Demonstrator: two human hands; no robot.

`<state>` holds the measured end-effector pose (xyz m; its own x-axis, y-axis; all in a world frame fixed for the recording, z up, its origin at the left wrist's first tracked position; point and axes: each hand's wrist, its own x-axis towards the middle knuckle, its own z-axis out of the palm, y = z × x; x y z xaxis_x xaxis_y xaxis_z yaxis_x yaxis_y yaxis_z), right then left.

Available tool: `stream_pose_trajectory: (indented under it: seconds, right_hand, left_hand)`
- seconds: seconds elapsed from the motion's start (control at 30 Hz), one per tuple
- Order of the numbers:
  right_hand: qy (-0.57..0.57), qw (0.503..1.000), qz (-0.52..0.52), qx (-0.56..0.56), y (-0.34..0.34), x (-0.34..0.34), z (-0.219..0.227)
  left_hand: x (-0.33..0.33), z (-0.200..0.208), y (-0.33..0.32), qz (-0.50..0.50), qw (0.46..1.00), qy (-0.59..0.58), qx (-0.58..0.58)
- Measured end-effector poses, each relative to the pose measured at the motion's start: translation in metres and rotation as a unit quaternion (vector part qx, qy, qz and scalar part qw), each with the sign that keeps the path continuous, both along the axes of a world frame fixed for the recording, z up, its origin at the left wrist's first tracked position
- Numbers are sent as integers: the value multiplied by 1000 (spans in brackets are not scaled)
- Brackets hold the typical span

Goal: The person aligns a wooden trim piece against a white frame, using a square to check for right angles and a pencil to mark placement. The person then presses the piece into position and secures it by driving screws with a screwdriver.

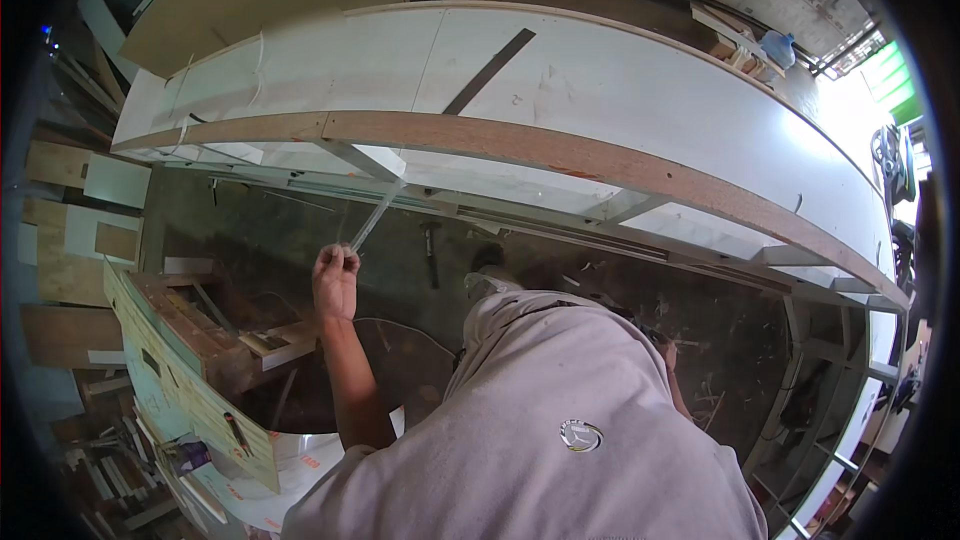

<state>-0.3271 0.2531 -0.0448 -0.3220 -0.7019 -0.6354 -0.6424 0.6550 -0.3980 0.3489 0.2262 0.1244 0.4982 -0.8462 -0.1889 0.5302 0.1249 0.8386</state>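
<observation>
1. Well, the pale, see-through strip (pixel 374 221) is up in the air over the floor, slanting away from the person toward the white cabinet (pixel 620 90).
2. Its near end is pinched in the fingers of the left hand (pixel 336 283), thumb and fingertips together, with the bare forearm coming up behind.
3. The strip's far end reaches the cabinet's underside, close by a short crosspiece (pixel 365 161); I can't tell whether the two touch.
4. The right hand (pixel 667 350) is down at the person's other side, partly hidden by the grey shirt (pixel 510 410), so I can't make out whether its fingers are clenched or loose.
5. Below and to the right of the strip, a hammer (pixel 431 253) lies on the dark floor (pixel 400 280).
6. The cabinet runs right across in front of the person, edged with a brown wooden rail (pixel 480 138); a dark strip (pixel 490 72) lies aslant on its white face.
7. Over on the left there's a wooden frame (pixel 195 330), beside a thin sheet of plywood (pixel 180 380) with a small dark tool (pixel 238 434) on it.
8. Farther off, at the upper right, sits a bluish plastic jug (pixel 778 49) near some scrap wood (pixel 735 38).
</observation>
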Motion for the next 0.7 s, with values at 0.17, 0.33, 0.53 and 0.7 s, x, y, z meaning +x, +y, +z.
stream_pose_trajectory:
  seconds: [0.17,0.33,0.53,0.7]
  right_hand:
    - [27,999,42,-9,-18,-6,5]
    - [5,998,53,-19,-28,-7,-2]
    - [-83,994,-15,-67,-8,-52,-64]
    - [26,995,90,-23,-6,-12,-77]
  left_hand:
    - [-57,47,-22,-37,997,40,-49]
    - [-122,83,-43,-345,931,-116,43]
    - [-118,-49,-63,-405,670,-497,373]
    - [-84,-107,-81,-198,666,-642,324]
